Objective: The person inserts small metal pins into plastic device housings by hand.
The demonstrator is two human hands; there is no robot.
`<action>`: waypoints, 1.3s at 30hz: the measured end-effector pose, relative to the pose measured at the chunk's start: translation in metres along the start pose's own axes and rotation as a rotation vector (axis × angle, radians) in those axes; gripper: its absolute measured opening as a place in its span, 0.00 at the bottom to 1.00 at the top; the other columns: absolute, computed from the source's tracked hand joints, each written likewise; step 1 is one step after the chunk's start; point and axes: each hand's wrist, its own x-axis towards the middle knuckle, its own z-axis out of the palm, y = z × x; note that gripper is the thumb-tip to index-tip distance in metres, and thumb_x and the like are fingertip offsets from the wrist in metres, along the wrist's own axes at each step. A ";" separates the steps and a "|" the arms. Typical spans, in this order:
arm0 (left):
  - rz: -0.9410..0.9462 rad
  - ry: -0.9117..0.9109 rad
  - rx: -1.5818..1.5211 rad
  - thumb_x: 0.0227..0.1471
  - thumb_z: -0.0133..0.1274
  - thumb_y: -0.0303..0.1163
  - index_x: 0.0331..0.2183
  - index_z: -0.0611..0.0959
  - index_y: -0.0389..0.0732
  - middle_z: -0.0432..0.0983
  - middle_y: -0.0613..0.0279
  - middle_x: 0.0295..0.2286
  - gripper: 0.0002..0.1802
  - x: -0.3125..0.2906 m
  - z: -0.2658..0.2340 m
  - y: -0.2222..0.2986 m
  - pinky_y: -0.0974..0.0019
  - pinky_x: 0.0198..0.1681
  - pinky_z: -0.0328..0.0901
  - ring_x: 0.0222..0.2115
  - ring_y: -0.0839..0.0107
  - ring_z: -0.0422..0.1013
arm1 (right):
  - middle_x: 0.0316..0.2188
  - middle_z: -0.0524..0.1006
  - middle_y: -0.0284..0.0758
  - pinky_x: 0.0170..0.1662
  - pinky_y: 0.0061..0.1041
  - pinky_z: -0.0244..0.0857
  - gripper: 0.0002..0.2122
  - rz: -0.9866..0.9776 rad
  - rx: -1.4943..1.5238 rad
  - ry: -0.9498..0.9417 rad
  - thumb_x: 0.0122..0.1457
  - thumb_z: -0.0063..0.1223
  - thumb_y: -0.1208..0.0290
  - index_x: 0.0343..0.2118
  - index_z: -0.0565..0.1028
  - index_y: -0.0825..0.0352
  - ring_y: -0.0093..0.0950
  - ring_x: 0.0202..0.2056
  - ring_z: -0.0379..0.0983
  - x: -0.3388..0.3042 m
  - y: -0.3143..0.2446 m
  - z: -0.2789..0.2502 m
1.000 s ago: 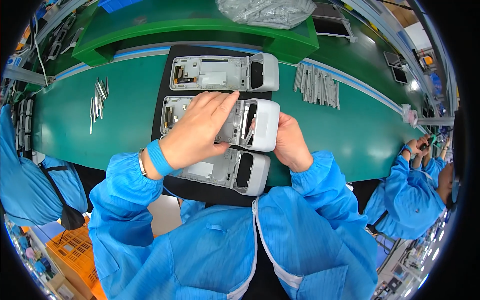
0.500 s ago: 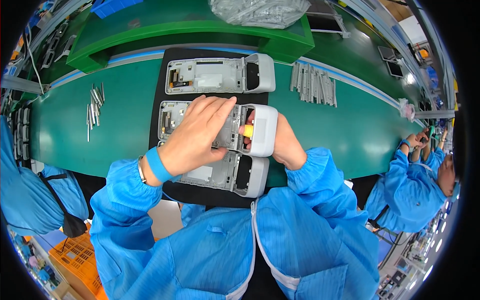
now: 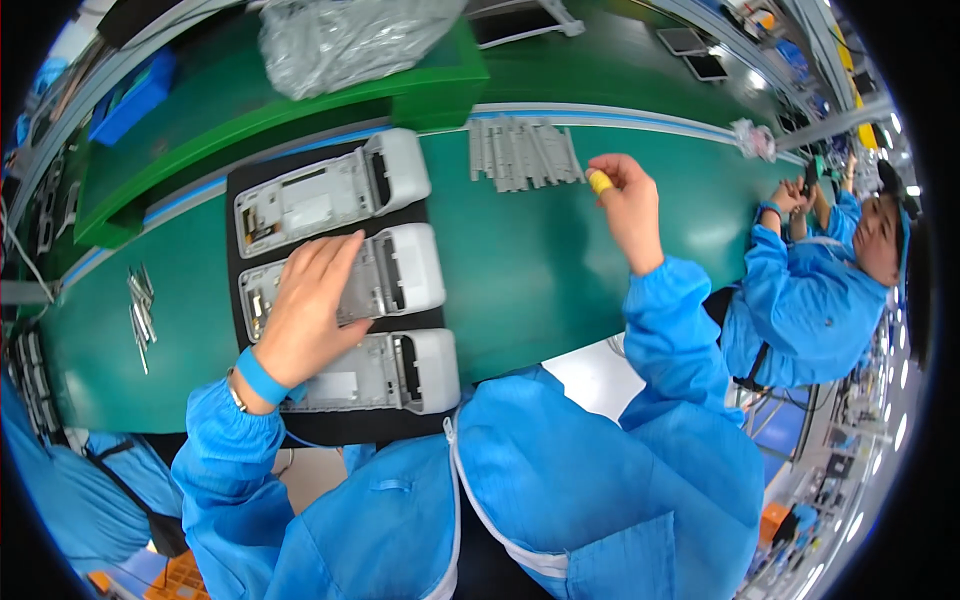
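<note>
Three grey plastic device housings lie on a black mat: the far housing [image 3: 315, 205], the middle housing [image 3: 415, 268] and the near housing [image 3: 430, 370]. My left hand [image 3: 310, 305] rests across the middle housing, its fingers stretched out and covering part of the inside. My right hand [image 3: 628, 205] is off to the right over the green bench, at the right end of a row of thin grey strips [image 3: 522, 155]. Its fingers are curled together in a pinch, with a yellow cover [image 3: 600, 182] on one fingertip. Whatever is between those fingertips is too small to make out.
Slim metal rods [image 3: 142, 310] lie on the bench at left. A green raised shelf [image 3: 440, 85] carries a clear plastic bag [image 3: 350, 45] and a blue bin [image 3: 132, 98]. A co-worker in blue [image 3: 800, 300] sits at right; another person's sleeve [image 3: 60, 480] shows at left.
My right hand has left the middle housing's opening and moved right to the grey strips. My left hand stays on that housing. The whole view has turned and shifted toward the right.
</note>
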 end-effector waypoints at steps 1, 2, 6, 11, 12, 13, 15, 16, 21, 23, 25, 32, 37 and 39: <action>0.004 -0.010 0.012 0.28 0.63 0.25 0.53 0.65 0.34 0.64 0.47 0.48 0.45 0.000 0.000 0.000 0.54 0.56 0.54 0.51 0.50 0.59 | 0.30 0.78 0.36 0.33 0.21 0.68 0.07 0.074 -0.059 0.022 0.52 0.55 0.79 0.35 0.75 0.70 0.24 0.32 0.75 0.011 0.004 -0.013; 0.001 -0.011 0.012 0.29 0.64 0.25 0.53 0.65 0.34 0.64 0.47 0.49 0.45 0.001 0.001 0.001 0.54 0.56 0.54 0.52 0.50 0.58 | 0.33 0.79 0.38 0.36 0.24 0.69 0.11 0.118 -0.078 -0.016 0.50 0.58 0.76 0.38 0.76 0.68 0.29 0.34 0.76 0.022 0.024 -0.018; -0.071 0.051 0.067 0.30 0.66 0.26 0.52 0.68 0.38 0.62 0.51 0.52 0.43 -0.003 -0.012 0.014 0.54 0.56 0.55 0.54 0.50 0.56 | 0.35 0.78 0.40 0.39 0.33 0.68 0.15 -0.013 -0.410 -0.027 0.47 0.60 0.70 0.38 0.76 0.67 0.38 0.36 0.75 0.029 0.023 -0.003; -0.074 0.103 -0.046 0.32 0.64 0.22 0.47 0.73 0.38 0.68 0.51 0.48 0.35 -0.039 -0.026 0.039 0.55 0.53 0.59 0.49 0.50 0.63 | 0.35 0.78 0.40 0.39 0.34 0.68 0.13 -0.021 -0.491 -0.046 0.48 0.55 0.72 0.38 0.77 0.66 0.39 0.37 0.74 0.038 0.019 0.000; -0.066 0.086 -0.031 0.32 0.63 0.21 0.46 0.75 0.38 0.68 0.51 0.47 0.33 -0.045 -0.026 0.043 0.55 0.52 0.59 0.49 0.50 0.63 | 0.35 0.78 0.40 0.40 0.34 0.68 0.13 -0.028 -0.491 -0.045 0.48 0.55 0.72 0.39 0.77 0.66 0.39 0.36 0.74 0.042 0.020 0.001; -0.066 0.086 -0.030 0.32 0.63 0.21 0.46 0.75 0.38 0.68 0.51 0.47 0.33 -0.050 -0.025 0.045 0.55 0.52 0.59 0.49 0.50 0.63 | 0.35 0.78 0.40 0.40 0.34 0.68 0.13 -0.035 -0.492 -0.043 0.48 0.55 0.72 0.39 0.77 0.66 0.39 0.36 0.74 0.045 0.020 0.001; -0.104 0.080 -0.072 0.32 0.63 0.20 0.44 0.76 0.38 0.68 0.52 0.48 0.30 -0.056 -0.022 0.049 0.55 0.52 0.60 0.49 0.50 0.63 | 0.34 0.78 0.40 0.39 0.32 0.68 0.13 -0.020 -0.525 -0.063 0.48 0.57 0.72 0.39 0.77 0.66 0.38 0.36 0.75 0.050 0.021 0.006; -0.114 0.071 -0.059 0.32 0.63 0.20 0.44 0.77 0.39 0.69 0.52 0.47 0.30 -0.058 -0.020 0.051 0.55 0.52 0.60 0.49 0.51 0.63 | 0.32 0.78 0.41 0.38 0.31 0.68 0.14 -0.005 -0.559 -0.084 0.48 0.58 0.72 0.39 0.77 0.67 0.37 0.35 0.75 0.052 0.021 0.009; -0.113 0.065 -0.057 0.30 0.64 0.21 0.43 0.77 0.39 0.69 0.53 0.48 0.31 -0.068 -0.010 0.046 0.54 0.52 0.60 0.50 0.50 0.63 | 0.32 0.78 0.41 0.38 0.29 0.68 0.13 0.101 -0.434 -0.082 0.47 0.59 0.72 0.37 0.77 0.67 0.35 0.34 0.76 0.053 0.024 0.006; -0.113 0.059 -0.065 0.30 0.64 0.21 0.42 0.78 0.39 0.69 0.53 0.47 0.30 -0.069 -0.007 0.044 0.55 0.51 0.61 0.50 0.50 0.63 | 0.32 0.78 0.40 0.38 0.28 0.68 0.12 0.113 -0.416 -0.084 0.47 0.59 0.73 0.37 0.78 0.67 0.34 0.34 0.76 0.053 0.026 0.003; -0.103 0.037 -0.067 0.28 0.66 0.23 0.44 0.76 0.40 0.68 0.53 0.48 0.33 -0.071 -0.006 0.042 0.53 0.52 0.59 0.51 0.50 0.62 | 0.32 0.78 0.40 0.39 0.28 0.68 0.12 0.137 -0.480 -0.127 0.46 0.58 0.73 0.36 0.78 0.68 0.34 0.35 0.76 0.055 0.022 0.001; -0.078 -0.122 0.073 0.22 0.69 0.31 0.51 0.68 0.42 0.61 0.52 0.52 0.48 -0.070 0.007 0.047 0.44 0.57 0.49 0.53 0.49 0.56 | 0.33 0.78 0.44 0.43 0.34 0.68 0.11 0.097 -0.616 -0.092 0.46 0.55 0.71 0.34 0.78 0.66 0.42 0.38 0.74 0.050 0.021 0.002; -0.047 -0.088 0.089 0.19 0.70 0.28 0.52 0.68 0.39 0.62 0.52 0.51 0.51 -0.070 0.010 0.042 0.46 0.57 0.50 0.53 0.48 0.57 | 0.31 0.78 0.45 0.41 0.34 0.68 0.11 0.171 -0.511 -0.149 0.47 0.56 0.70 0.34 0.78 0.66 0.42 0.36 0.75 0.053 0.022 -0.007; -0.061 -0.080 0.044 0.22 0.69 0.29 0.51 0.69 0.41 0.62 0.52 0.50 0.47 -0.070 0.009 0.041 0.44 0.56 0.50 0.52 0.49 0.58 | 0.30 0.78 0.44 0.40 0.31 0.68 0.10 0.224 -0.412 -0.123 0.48 0.56 0.71 0.34 0.78 0.67 0.39 0.35 0.75 0.055 0.032 -0.012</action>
